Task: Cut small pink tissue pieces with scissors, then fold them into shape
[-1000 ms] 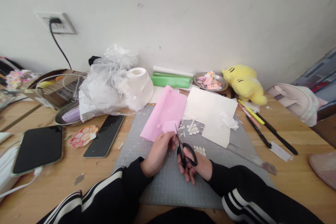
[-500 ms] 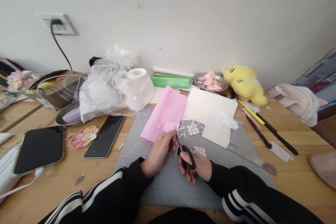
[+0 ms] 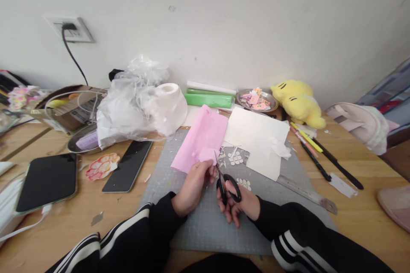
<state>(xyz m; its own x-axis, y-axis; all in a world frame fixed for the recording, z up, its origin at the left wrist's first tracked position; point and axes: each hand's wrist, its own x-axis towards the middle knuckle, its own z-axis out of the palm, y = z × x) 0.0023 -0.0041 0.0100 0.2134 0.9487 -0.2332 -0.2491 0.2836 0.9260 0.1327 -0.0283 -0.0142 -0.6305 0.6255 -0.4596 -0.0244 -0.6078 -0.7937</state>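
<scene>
My left hand [image 3: 199,182] pinches a small piece of pink paper [image 3: 209,155] between thumb and fingers. In my right hand [image 3: 238,204] are black-handled scissors [image 3: 221,175], thumb and fingers at the loops. Their blades point away from me, up against the right edge of the small pink piece. Beyond it lies a larger folded sheet of pink paper [image 3: 205,130]. White cut-out shapes [image 3: 236,158] and a small cluster of white rounds [image 3: 244,184] rest on the grey cutting mat [image 3: 192,234] under my hands.
White card [image 3: 256,132] and a steel ruler [image 3: 307,194] lie to the right, with pens [image 3: 309,138] beyond. A metal dish of paper pieces [image 3: 258,100] and a yellow plush toy [image 3: 299,102] stand behind. Leftward are a phone [image 3: 128,166], a plastic bag [image 3: 124,111] and a tissue roll [image 3: 171,108].
The scissor handles have spread wider apart and the blades have parted a little. My left hand and the small pink piece have hardly moved.
</scene>
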